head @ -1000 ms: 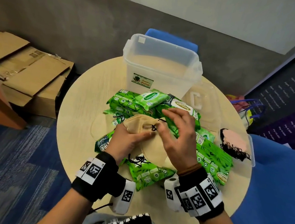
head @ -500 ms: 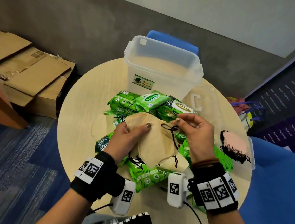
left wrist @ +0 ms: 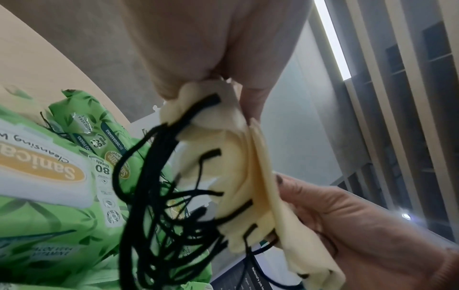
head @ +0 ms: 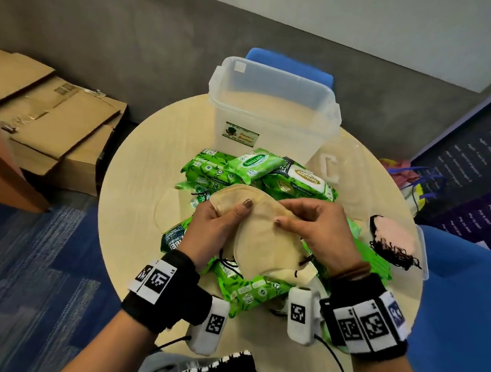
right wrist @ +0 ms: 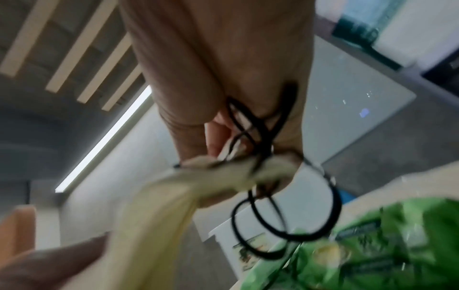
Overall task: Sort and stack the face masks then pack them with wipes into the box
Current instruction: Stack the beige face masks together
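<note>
A stack of beige face masks (head: 266,241) with black ear loops (left wrist: 154,176) is held above a heap of green wipe packs (head: 254,171) in the middle of the round table (head: 138,176). My left hand (head: 219,228) grips the stack's left side, thumb on top. My right hand (head: 314,230) pinches its right side, with loops (right wrist: 263,141) bunched in the fingers. A pink mask (head: 391,237) with black loops lies at the table's right edge. The clear plastic box (head: 274,111) stands open at the back with nothing inside.
The box's clear lid (head: 346,171) lies to the right of the box. A blue chair (head: 290,65) stands behind the table. Flattened cardboard boxes (head: 51,115) sit on the floor at the left. A dark sign board (head: 477,164) stands at the right.
My right hand, which was holding a black ear loop off to the right, has come back left onto the mask stack. My left hand kept its grip.
</note>
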